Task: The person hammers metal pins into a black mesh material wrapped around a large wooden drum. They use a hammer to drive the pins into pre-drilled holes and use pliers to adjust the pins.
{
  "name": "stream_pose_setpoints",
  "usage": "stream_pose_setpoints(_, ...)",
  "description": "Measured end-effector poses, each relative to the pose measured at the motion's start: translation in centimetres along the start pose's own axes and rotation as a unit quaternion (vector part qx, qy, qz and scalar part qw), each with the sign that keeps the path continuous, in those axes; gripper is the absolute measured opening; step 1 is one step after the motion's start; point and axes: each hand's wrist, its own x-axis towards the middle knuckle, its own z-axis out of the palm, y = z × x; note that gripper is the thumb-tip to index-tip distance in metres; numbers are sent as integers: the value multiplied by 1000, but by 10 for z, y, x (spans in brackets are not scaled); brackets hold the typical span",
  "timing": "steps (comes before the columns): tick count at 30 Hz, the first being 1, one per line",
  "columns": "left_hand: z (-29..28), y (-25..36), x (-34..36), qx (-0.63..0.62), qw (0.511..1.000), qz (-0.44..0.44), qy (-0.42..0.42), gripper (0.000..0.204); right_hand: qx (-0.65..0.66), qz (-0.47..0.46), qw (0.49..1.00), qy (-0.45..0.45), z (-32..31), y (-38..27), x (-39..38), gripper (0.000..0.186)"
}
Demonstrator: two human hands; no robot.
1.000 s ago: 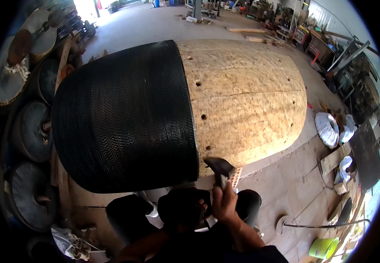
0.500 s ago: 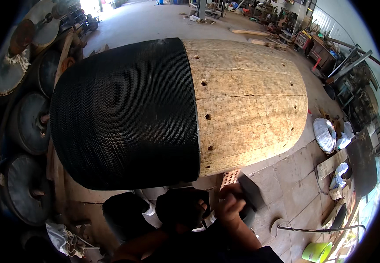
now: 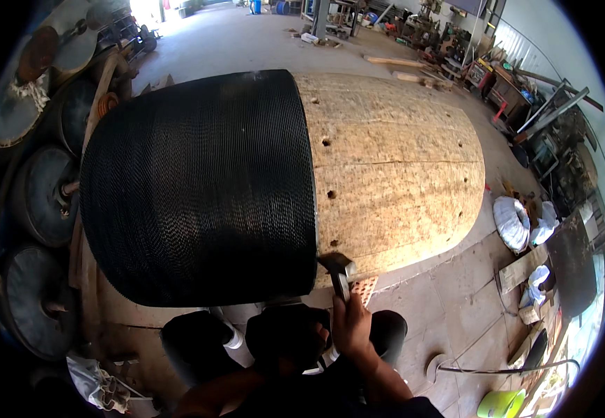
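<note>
A big barrel-shaped wooden roller (image 3: 400, 174) lies across in front of me. Dark toothed strip (image 3: 198, 195), in tight ridged rows, covers its left part; the right part is bare wood with several holes. My right hand (image 3: 353, 326) is closed round the handle of a hammer (image 3: 338, 267). The hammer's head is at the roller's lower front, right beside the edge of the dark rows. Low in front of my body, my left hand (image 3: 321, 333) lies in shadow. Only its curled fingertips show, at the side of a dark shape whose kind I cannot make out.
Several large round drums (image 3: 41, 299) line the left side. At the right are a white wrapped coil (image 3: 511, 223), boards (image 3: 522, 270), a curved metal rod (image 3: 504, 369) and a green bucket (image 3: 501, 403). A perforated reddish piece (image 3: 365, 287) shows under the roller.
My right hand has swung the hammer left and up, from blurred beside the roller to its lower front near the dark edge. The left hand has hardly moved.
</note>
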Motion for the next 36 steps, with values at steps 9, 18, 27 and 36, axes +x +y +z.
stream_pose_setpoints(9,-99,10,44,-152,976,-154,15,26,-49,7,999,-15,1,3,15,25)
stream_pose_setpoints(18,-153,-92,90,205,895,80,389,51,-19,-34,999,23,0,0,9,23)
stream_pose_setpoints(27,-175,-103,109,269,884,-5,383,34,-40,-61,997,41,12,25,16,22)
stream_pose_setpoints(36,-151,-62,107,230,902,-43,364,44,-37,10,999,18,0,40,-28,24)
